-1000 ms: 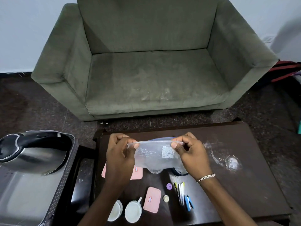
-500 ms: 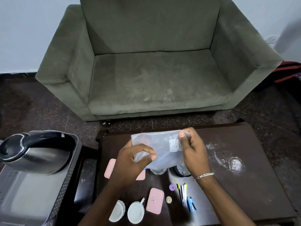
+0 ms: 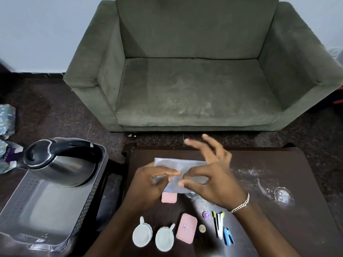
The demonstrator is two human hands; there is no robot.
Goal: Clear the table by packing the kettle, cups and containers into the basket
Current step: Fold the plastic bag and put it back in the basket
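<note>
Left hand pinched clear bag above table. Right hand spread wide, fingers splayed and motion-blurred, thumb and forefinger near bag; whether it gripped, could not tell. Kettle lay tilted in far end of basket, left of table. Two cups stood side by side at near table edge, pink container just right of them, second one partly under bag.

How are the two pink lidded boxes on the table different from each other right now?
The nearer pink box lies in full view, while the farther pink box is partly hidden under the clear plastic bag and the left hand. The nearer one shows a small label on its lid; none can be seen on the farther one. Both are pink with rounded corners and lie flat on the dark table.
</note>
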